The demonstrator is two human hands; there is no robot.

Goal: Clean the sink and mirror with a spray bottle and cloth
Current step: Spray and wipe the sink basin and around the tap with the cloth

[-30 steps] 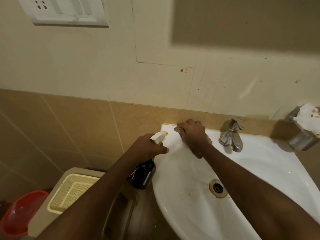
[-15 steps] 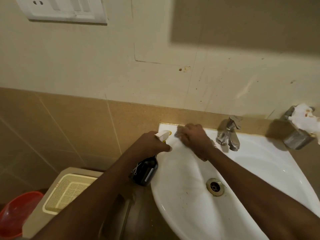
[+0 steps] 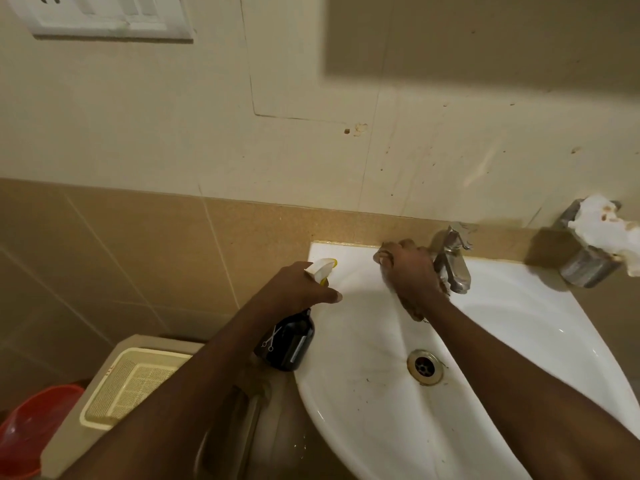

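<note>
A white basin (image 3: 519,323) fills the lower right, with a metal drain (image 3: 425,366) in its bowl. My left hand (image 3: 298,291) grips the neck of a dark spray bottle (image 3: 287,341) with a white and yellow nozzle, held at the basin's left rim. My right hand (image 3: 410,271) presses a bunched cloth (image 3: 382,254) against the basin's back ledge, just left of the chrome tap (image 3: 452,263). Most of the cloth is hidden under the hand. The mirror (image 3: 485,36) shows as a dull panel at the top right.
A metal holder with crumpled white tissue (image 3: 602,233) hangs on the wall at the right. A beige bin with a mesh lid (image 3: 131,386) stands below left, beside a red bucket (image 3: 31,431). A white switch plate (image 3: 104,15) sits on the wall, top left.
My right hand with the cloth has slid right along the back ledge, from near the left corner to beside the tap. My left hand has held the bottle still.
</note>
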